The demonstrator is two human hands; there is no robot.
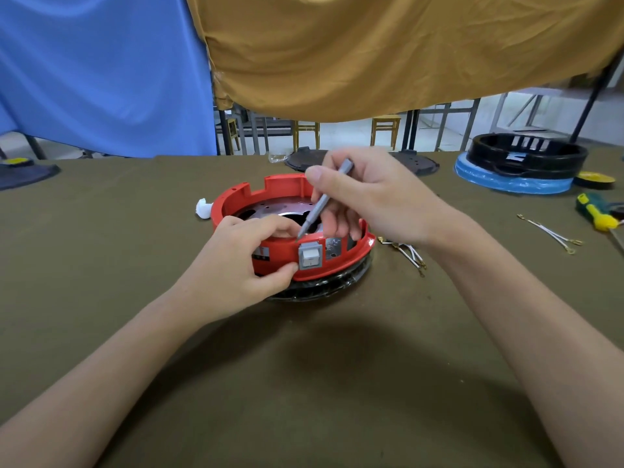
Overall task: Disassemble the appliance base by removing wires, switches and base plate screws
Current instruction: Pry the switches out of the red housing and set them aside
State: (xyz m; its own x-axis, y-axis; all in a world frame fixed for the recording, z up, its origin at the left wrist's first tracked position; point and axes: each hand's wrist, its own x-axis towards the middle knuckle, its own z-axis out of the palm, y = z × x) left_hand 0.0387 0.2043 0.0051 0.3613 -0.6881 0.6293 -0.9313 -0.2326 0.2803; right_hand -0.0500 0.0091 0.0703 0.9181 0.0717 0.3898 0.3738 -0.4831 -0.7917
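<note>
A red round appliance base (280, 261) sits on the olive table at the centre, on a black ribbed plate (324, 285). A grey rocker switch (309, 255) is set in its near wall. My left hand (236, 261) grips that wall, fingers over the rim and thumb on the outside beside the switch. My right hand (368, 197) holds a thin grey screwdriver (320, 204), its tip at the rim just above the switch. Inside the base a metal plate (270, 209) shows.
Loose white wires with brass terminals lie right of the base (410, 253) and further right (553, 236). A green-yellow tool (594, 212) lies at the right edge. A black base on a blue ring (523, 163) stands back right. White scrap (203, 208) lies left of the base.
</note>
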